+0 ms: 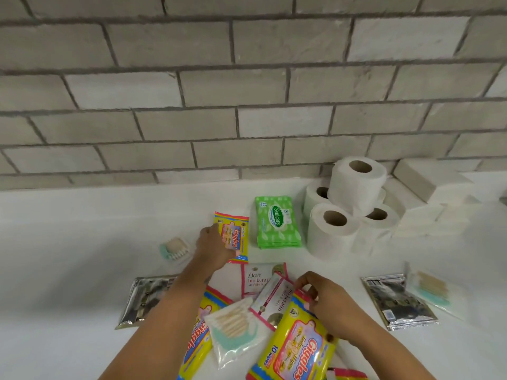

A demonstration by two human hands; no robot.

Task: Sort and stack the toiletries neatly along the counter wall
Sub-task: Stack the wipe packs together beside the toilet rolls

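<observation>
Head view: left hand [212, 246] laid flat-fingered on Giggles pack [235, 237] near tabletop's back edge, beside green Sanicare stack [277, 222]. Right hand [326, 305] pinching front-edge Giggles pack [297, 349]. Risk: dragging overlapped Dove sachets [256, 279] and swab bag [236, 329]; nudging toilet rolls [348, 207].

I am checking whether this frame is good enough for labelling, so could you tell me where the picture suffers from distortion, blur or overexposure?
Head view: wide-angle bowing curves the brick wall courses; the white counter is bright, so the tissue packs on the right nearly wash out; the small bag of swabs beside the left hand is soft; the foil sachets show glare; Sanicare pack print reads clearly.
</observation>
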